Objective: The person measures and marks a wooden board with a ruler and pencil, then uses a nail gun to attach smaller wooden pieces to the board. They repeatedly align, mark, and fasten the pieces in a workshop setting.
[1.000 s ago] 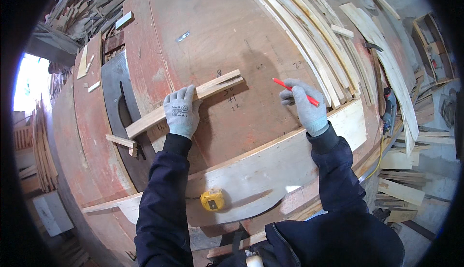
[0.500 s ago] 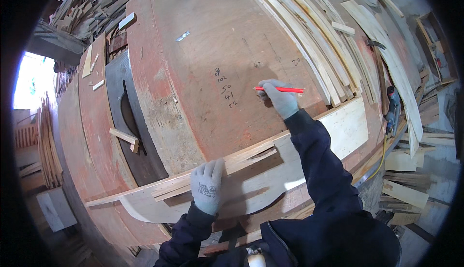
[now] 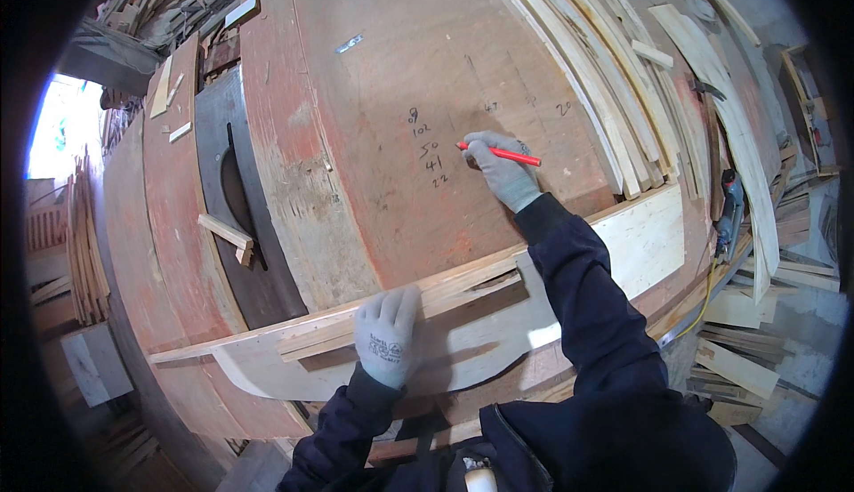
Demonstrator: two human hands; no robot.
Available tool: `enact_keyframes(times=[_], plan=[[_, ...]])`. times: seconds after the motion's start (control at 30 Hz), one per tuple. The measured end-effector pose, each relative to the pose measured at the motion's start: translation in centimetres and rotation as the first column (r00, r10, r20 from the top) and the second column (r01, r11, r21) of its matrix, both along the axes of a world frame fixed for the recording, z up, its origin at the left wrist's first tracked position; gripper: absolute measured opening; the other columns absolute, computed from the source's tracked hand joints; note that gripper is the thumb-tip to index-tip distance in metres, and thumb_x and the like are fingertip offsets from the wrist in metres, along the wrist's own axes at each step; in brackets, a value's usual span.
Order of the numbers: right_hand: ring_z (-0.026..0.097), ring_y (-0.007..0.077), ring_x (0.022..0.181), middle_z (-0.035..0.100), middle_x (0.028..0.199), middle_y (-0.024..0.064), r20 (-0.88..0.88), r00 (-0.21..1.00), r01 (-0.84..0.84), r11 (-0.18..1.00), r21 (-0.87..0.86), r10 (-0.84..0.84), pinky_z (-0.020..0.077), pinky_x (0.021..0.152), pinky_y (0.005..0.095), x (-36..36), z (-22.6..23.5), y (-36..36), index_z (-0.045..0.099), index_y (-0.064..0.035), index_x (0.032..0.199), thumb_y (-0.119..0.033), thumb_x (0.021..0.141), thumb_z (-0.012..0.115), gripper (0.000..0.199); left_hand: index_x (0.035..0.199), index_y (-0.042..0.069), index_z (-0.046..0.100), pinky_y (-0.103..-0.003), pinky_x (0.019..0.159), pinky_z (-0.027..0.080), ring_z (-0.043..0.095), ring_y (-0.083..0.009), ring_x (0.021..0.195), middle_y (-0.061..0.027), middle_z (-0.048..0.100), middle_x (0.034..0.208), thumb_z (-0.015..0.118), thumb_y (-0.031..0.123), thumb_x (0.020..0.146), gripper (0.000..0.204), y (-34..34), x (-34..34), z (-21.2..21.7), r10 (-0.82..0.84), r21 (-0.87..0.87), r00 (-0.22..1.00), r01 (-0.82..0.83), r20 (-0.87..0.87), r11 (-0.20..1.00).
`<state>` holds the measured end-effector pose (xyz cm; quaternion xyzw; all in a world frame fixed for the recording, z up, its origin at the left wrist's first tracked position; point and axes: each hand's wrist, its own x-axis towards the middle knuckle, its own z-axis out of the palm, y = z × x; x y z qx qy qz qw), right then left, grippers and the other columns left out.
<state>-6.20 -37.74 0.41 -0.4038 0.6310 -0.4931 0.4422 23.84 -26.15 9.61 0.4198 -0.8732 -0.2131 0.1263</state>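
In my gloved right hand (image 3: 503, 167) is a red pencil (image 3: 518, 156), pinched with its tip pointing left. The tip is at the reddish-brown wooden board (image 3: 356, 109), close to a column of handwritten dark figures (image 3: 430, 147). My gloved left hand (image 3: 388, 336) is closed over long pale wooden strips (image 3: 320, 330) along the near edge, fingertips bent over the top; its thumb is hidden. Under these strips is a pale panel with a curved lower edge (image 3: 258, 376).
Long pale planks (image 3: 614, 74) lie along the right side. A hammer (image 3: 707, 89) and a blue power tool (image 3: 729, 212) are farther right. On the left, a dark metal plate (image 3: 222, 118) has a curved slot and a small wood block (image 3: 227, 231). Scrap wood is piled at far left.
My right hand has shifted left with the pencil, bringing its tip nearer the column of figures. My left hand keeps its place on the strips. The whole view has shifted slightly.
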Motion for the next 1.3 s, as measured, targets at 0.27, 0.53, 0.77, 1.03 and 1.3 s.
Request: enact_keyframes(times=[0.27,0.53,0.77,1.03,1.3], plan=[[0.055,0.0073,0.062,0.063,0.067,-0.0002,0.120,0.978,0.166,0.984,0.059,-0.172,0.0443,0.058,0.0256,0.5,0.8,0.5,0.069,-0.0022,0.078,-0.023,0.093,0.060,0.027,0.128,0.005,0.057,-0.046,0.091,0.044,0.057,-0.0336,0.105,-0.0130,0.061,0.116,0.072,0.010,0.072,0.058,-0.2,-0.2,0.2,0.002,0.014,1.000,-0.002,-0.002,1.000],[0.061,0.0080,0.069,0.068,0.079,0.0018,0.204,0.964,0.155,0.983,0.095,-0.172,0.0509,0.063,0.0243,0.8,1.9,0.7,0.071,-0.0033,0.097,-0.023,0.096,0.064,0.021,0.130,0.005,0.056,-0.046,0.092,0.044,0.056,-0.0336,0.107,-0.0133,0.060,0.119,0.072,0.010,0.071,0.061,-0.2,-0.1,0.5,-0.002,0.042,1.000,0.002,-0.004,0.999],[0.064,0.0087,0.071,0.070,0.082,0.0031,0.147,0.983,0.102,0.991,0.089,-0.114,0.0528,0.060,0.0248,0.5,2.8,0.5,0.071,-0.0049,0.105,-0.023,0.097,0.062,0.022,0.130,0.005,0.055,-0.046,0.093,0.044,0.056,-0.0333,0.108,-0.0129,0.060,0.119,0.074,0.011,0.070,0.063,-0.3,0.0,0.4,-0.007,0.039,1.000,0.007,0.012,0.999],[0.064,0.0096,0.070,0.071,0.084,0.0049,0.221,0.962,0.138,0.983,0.125,-0.163,0.0523,0.059,0.0246,-0.1,3.2,0.7,0.071,-0.0032,0.105,-0.022,0.096,0.059,0.024,0.130,0.006,0.056,-0.046,0.094,0.044,0.056,-0.0328,0.109,-0.0116,0.060,0.120,0.075,0.010,0.070,0.063,-0.2,-0.2,0.2,0.008,0.025,1.000,-0.009,0.013,1.000],[0.067,0.0113,0.075,0.072,0.086,0.0064,0.194,0.974,0.099,0.990,0.098,-0.117,0.0567,0.067,0.0269,0.4,2.1,0.5,0.070,-0.0016,0.106,-0.018,0.098,0.058,0.022,0.130,0.006,0.056,-0.045,0.093,0.043,0.056,-0.0325,0.108,-0.0116,0.060,0.120,0.074,0.011,0.071,0.062,-0.2,-0.1,0.1,0.002,0.020,1.000,-0.003,0.024,1.000]])
